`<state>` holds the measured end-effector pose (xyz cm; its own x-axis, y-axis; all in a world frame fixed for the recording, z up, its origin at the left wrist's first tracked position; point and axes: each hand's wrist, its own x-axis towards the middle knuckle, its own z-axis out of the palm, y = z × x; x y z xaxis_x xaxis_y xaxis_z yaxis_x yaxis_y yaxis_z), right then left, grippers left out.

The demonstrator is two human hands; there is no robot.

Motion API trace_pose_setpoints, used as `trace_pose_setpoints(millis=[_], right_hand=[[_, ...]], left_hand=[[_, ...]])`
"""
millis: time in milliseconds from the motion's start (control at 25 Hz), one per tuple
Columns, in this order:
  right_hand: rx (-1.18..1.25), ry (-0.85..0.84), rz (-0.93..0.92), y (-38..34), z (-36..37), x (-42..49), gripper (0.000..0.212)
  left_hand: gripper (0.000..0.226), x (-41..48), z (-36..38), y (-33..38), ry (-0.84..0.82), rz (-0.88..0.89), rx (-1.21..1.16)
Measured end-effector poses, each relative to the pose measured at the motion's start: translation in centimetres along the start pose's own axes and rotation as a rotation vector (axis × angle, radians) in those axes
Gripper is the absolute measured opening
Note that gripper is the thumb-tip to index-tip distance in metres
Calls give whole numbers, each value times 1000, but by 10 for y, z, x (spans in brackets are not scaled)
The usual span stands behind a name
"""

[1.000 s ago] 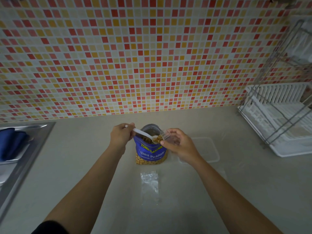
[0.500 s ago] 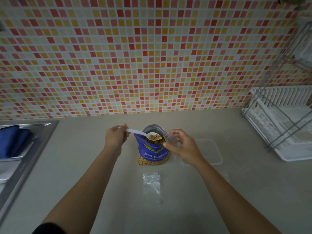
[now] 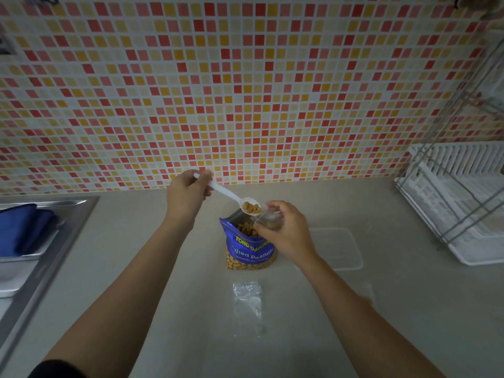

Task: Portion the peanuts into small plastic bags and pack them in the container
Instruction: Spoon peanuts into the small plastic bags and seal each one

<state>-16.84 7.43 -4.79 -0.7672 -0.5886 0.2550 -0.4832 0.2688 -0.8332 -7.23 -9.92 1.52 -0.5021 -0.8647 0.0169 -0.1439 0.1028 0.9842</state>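
A blue bag of salted peanuts stands open on the counter. My left hand grips the handle of a white plastic spoon, whose bowl is heaped with peanuts above the bag's mouth. My right hand pinches a small clear plastic bag held open right beside the spoon's bowl. A second small clear bag lies flat on the counter in front of the peanut bag. The clear plastic container sits on the counter to the right, partly behind my right wrist.
A steel sink with a blue cloth is at the left edge. A white dish rack with a wire frame fills the right side. A tiled wall rises behind the counter.
The left hand lifted the loaded spoon up out of the peanut bag and toward the small bag's mouth. The right hand raised the small bag slightly.
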Motion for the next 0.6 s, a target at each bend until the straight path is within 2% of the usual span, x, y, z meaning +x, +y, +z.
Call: trace_pose_setpoints(millis=[80, 200, 240, 280, 320, 360, 440, 480, 600], right_hand=[[26, 26, 5, -5, 4, 1, 45], [103, 80, 40, -12, 7, 3, 47], [134, 91, 57, -13, 7, 4, 47], [159, 100, 74, -14, 6, 4, 47], [178, 110, 89, -14, 5, 3, 47], [195, 120, 100, -13, 3, 2, 46], [228, 135, 111, -13, -2, -2, 46], [235, 140, 115, -12, -6, -5, 45], [203, 142, 133, -12, -16, -10, 41]], left_hand=[[20, -21, -1, 19, -78, 338, 196], [18, -49, -7, 38, -147, 966, 422], [18, -51, -10, 40, -122, 1082, 439], [18, -49, -14, 39, -50, 1096, 411], [18, -45, -18, 39, 45, 989, 330], [18, -38, -20, 36, 110, 789, 182], [19, -25, -17, 19, 115, 368, -25], [20, -21, -12, 6, 78, 244, 41], [22, -20, 3, -39, -73, 84, 365]])
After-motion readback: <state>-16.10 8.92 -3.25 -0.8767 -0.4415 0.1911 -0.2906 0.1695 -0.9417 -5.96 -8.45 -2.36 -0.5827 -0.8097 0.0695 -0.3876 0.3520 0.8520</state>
